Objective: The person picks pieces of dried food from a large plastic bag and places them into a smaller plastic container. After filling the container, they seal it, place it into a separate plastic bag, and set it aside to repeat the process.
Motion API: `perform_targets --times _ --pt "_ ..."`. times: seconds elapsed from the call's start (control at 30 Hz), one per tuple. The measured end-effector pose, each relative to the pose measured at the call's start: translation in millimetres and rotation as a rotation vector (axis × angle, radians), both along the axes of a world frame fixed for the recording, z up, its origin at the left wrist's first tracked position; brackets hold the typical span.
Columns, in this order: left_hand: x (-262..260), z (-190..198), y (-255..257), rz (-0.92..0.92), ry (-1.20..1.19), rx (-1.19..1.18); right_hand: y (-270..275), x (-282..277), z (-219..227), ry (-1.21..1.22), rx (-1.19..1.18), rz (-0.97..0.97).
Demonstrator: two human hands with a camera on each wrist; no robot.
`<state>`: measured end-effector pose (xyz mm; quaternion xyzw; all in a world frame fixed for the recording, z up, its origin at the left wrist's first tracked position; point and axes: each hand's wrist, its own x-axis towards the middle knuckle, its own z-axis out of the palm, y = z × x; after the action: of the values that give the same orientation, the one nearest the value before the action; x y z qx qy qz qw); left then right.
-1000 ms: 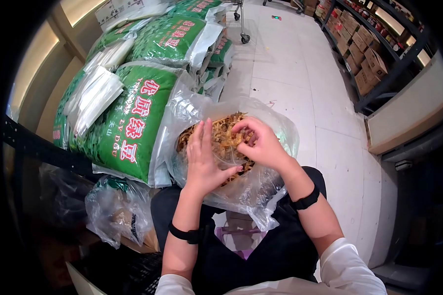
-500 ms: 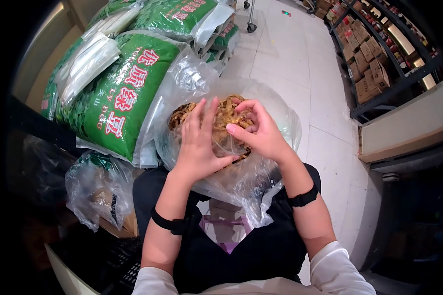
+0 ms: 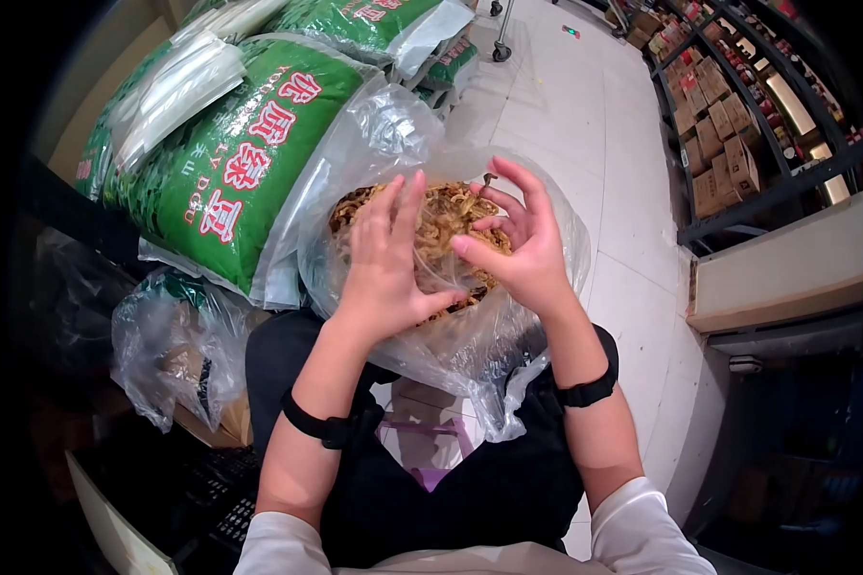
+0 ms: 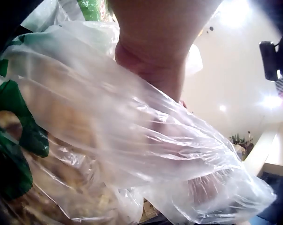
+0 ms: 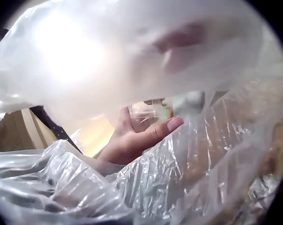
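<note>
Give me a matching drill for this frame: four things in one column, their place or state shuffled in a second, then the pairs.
Things:
1. left hand
2. right hand
3. green sack
4. cardboard boxes

Place or state:
A. on the shelf rack at far right
B. flat on the clear bag of dried strips
C. stacked left of the bag
D. fingers curled above the strips

Pairs: 1-B, 2-D, 3-C, 4-A

Pale tiled floor (image 3: 585, 125), dark shelving (image 3: 738, 125) of cardboard boxes (image 3: 734, 158), green sacks (image 3: 230, 163) stacked left
</note>
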<state>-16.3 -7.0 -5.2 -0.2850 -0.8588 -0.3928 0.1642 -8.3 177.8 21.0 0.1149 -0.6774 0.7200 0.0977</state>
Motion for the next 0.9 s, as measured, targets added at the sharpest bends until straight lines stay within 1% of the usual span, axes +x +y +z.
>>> perform_targets --times 0.07,0.1,0.17,0.2,0.27,0.4,0.47,0.5,0.57,0.63,0.7,0.73,0.77,0.8,0.83,0.87,0.9 --pt "2.1 -0.4 1.7 -0.001 -0.014 -0.008 -3.1 1.8 -0.2 0.088 0.074 0.021" --pt "2.7 -0.6 2.2 -0.004 -0.026 -0.016 -2.9 2.0 0.5 0.088 0.074 0.025" --pt "2.8 0.0 1.8 0.001 -0.03 -0.017 -0.3 3.0 2.7 0.097 0.089 0.131" --pt "2.7 0.4 1.6 0.003 -0.033 -0.018 0.0 3.6 3.8 0.096 0.09 0.133" --pt "2.5 1.2 1.1 0.005 -0.035 -0.016 0.3 4.1 6.7 -0.069 -0.179 0.142" --pt "3.9 1.1 1.8 -0.002 -0.048 -0.034 4.0 4.0 12.7 -0.122 -0.265 0.168" --pt "3.9 2.0 1.7 0.012 -0.025 -0.063 5.2 2.1 8.4 -0.123 -0.2 0.044" --pt "3.8 2.4 1.5 0.025 -0.002 -0.092 5.3 -0.2 2.9 -0.123 -0.199 0.046" --pt "2.8 2.3 1.1 0.03 0.007 -0.08 5.1 -5.3 -10.0 -0.024 0.037 -0.089" --pt "2.5 2.0 1.0 0.035 0.016 -0.068 5.9 -5.9 -13.2 -0.061 0.065 -0.056" --pt "2.3 2.3 1.2 0.009 0.008 0.03 5.1 -5.1 -10.4 -0.098 0.094 -0.024" --pt "2.8 5.3 0.0 0.01 0.01 0.03 3.2 -3.6 -5.0 -0.124 0.007 -0.029" --pt "3.8 11.1 -2.8 0.0 0.073 0.04 2.1 -2.9 -1.9 -0.151 -0.082 -0.035" --pt "4.4 17.6 -5.6 -0.011 0.137 0.048 3.5 -4.5 -1.7 -0.149 -0.084 -0.037" --pt "4.4 24.3 -9.2 -0.016 0.139 0.044 6.7 -7.9 -2.2 -0.195 -0.085 -0.098" --pt "4.9 30.8 -13.2 -0.071 0.203 0.215 9.8 -10.4 -4.4 -0.243 -0.088 -0.163" --pt "4.6 33.8 -15.4 -0.128 0.264 0.389 13.6 -13.7 -13.2 -0.26 -0.057 -0.187"
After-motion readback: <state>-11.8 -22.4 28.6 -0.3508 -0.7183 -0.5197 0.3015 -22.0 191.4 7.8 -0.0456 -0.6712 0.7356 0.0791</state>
